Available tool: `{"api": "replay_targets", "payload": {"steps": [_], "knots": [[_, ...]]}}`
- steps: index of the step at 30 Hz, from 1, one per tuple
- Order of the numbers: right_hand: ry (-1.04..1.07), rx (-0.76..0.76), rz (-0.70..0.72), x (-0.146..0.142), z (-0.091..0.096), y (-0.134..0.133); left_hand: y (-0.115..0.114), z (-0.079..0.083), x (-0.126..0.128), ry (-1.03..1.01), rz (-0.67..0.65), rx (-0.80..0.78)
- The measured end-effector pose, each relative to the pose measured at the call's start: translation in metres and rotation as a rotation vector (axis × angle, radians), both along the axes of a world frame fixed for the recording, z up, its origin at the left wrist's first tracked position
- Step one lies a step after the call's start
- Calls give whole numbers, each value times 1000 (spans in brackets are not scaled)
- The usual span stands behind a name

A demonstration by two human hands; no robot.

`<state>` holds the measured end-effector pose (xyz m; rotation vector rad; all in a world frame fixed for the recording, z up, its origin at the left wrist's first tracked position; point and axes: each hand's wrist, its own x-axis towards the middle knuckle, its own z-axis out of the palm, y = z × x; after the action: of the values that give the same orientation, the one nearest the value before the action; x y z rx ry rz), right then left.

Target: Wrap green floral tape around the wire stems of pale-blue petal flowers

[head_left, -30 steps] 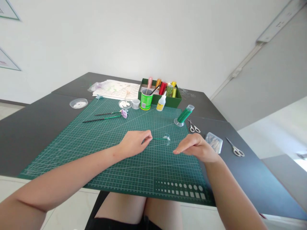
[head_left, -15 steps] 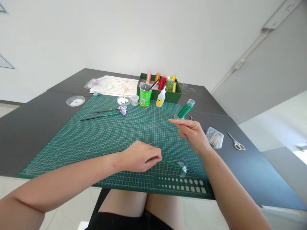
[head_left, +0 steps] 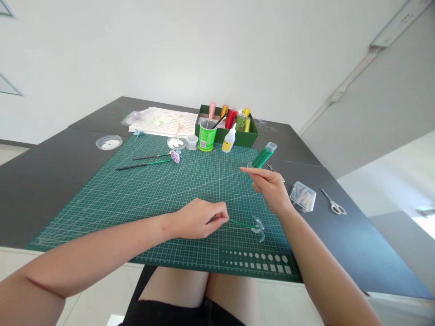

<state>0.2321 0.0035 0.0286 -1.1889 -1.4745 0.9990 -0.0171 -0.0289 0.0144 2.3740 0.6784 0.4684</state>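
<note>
My left hand [head_left: 205, 218] is pinched closed on the green-wrapped stem of a flower [head_left: 243, 223] just over the cutting mat [head_left: 163, 181]. Pale, see-through petals [head_left: 258, 227] spread from the stem's right end. My right hand [head_left: 270, 185] is raised above the mat's right side, forefinger stretched to the left and the other fingers curled in. Whether a fine thread runs from those fingers I cannot tell. Just behind them leans a spool of green thread [head_left: 263, 156], its base partly covered by the hand.
Two finished stems with a purple flower [head_left: 175, 156] lie at the mat's left. Behind are a dish of white pieces [head_left: 176, 143], a green can [head_left: 206, 136], a glue bottle [head_left: 229, 139] and a box of spools [head_left: 251, 138]. To the right lie a clear case [head_left: 303, 197] and scissors [head_left: 335, 205].
The flower has turned about its stem, so its petals show differently, and its head has risen slightly in view. Both hands stay nearly in place.
</note>
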Motion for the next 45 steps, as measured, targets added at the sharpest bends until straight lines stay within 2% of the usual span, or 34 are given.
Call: {"api": "replay_targets", "payload": {"steps": [4,10,13,16,19,21,25,29,33,37,40,42,45], "knots": [[-19,25,-6,1,0,-1,1,2,0,-9,-16,-36],[-327,53,51,4,-11,11,-2,3,-2,-75,-24,-6],[-397,45,91,6,-21,17,0,-1,-3,-136,108,70],[-473,15,166,6,-25,17,11,-2,-8,-233,347,171],[-509,4,331,2,-21,11,31,-2,-16,-246,574,282],[-476,2,469,-4,-15,5,44,-3,-20,-188,673,352],[-361,-14,635,-12,-2,-6,57,-8,-22,-52,739,398],[-295,-39,653,-11,6,-11,52,-11,-18,-92,695,349],[-227,-32,487,-1,8,-8,53,-13,-18,-284,698,148],[-14,-96,270,16,9,-3,67,-18,-19,-541,712,-84],[116,-17,84,33,13,4,76,-23,-19,-684,708,-276],[65,86,-95,48,15,9,78,-25,-19,-744,709,-381],[-265,239,-536,71,16,18,77,-26,-17,-773,699,-454]]}}
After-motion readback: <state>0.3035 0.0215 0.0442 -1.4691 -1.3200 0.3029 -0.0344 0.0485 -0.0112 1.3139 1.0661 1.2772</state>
